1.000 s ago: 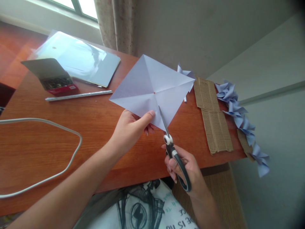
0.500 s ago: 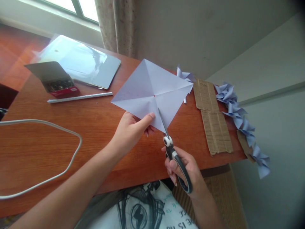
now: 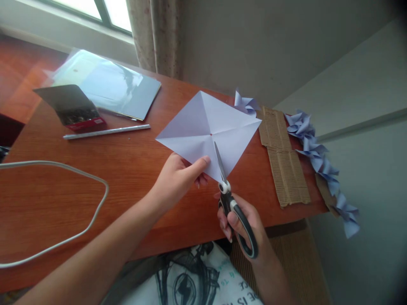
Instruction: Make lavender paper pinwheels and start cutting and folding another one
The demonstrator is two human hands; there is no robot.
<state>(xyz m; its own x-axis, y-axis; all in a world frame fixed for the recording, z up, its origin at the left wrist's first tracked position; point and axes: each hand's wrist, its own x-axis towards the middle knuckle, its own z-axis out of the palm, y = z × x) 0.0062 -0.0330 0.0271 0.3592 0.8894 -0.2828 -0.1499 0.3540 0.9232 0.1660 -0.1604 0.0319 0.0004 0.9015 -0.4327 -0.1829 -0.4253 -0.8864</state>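
Note:
A square sheet of pale paper [image 3: 197, 118], creased corner to corner with a small red dot at its centre, is held above the table. My left hand [image 3: 181, 173] pinches its near edge, thumb on top and fingers beneath. My right hand [image 3: 248, 220] grips a pair of black-and-white scissors [image 3: 243, 231] by the handles. One blade lies over the paper, running from the near corner toward the centre dot; the other blade is hidden below the sheet.
Folded paper pinwheels [image 3: 313, 152] line the table's right end beside corrugated cardboard [image 3: 288, 173]. Another pinwheel [image 3: 244, 103] sits behind the sheet. To the left are an open box [image 3: 85, 123], a rolled paper stick [image 3: 108, 131], plastic-covered sheets [image 3: 127, 93] and a white cable [image 3: 103, 195].
The paper has shifted slightly right and toward me, along with my left hand. The scissors have stayed nearly in place, with the blade lying along the crease near the centre dot.

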